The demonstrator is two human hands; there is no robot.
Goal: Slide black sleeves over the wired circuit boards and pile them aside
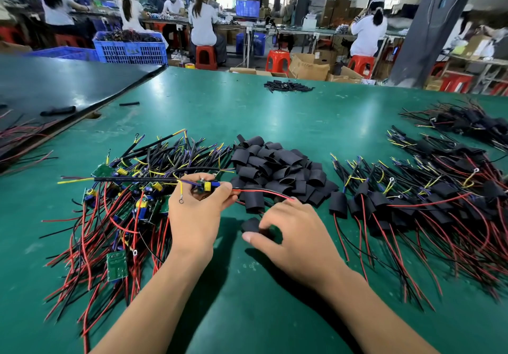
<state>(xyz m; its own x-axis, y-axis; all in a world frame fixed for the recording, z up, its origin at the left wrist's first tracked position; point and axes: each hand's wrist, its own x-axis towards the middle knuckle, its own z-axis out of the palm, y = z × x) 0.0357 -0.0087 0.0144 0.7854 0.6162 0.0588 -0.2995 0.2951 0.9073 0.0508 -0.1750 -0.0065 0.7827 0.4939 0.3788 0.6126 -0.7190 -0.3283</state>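
Where black sleeves (277, 167) pile, green table (275, 112), workers (203, 21)

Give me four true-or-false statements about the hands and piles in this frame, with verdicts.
1. The left hand holds a wired circuit board. True.
2. The right hand is empty. False: it pinches a black sleeve.
3. The pile of loose sleeves lies between the bare boards and the sleeved boards. True.
4. The held board already wears a sleeve. False: its parts are exposed.
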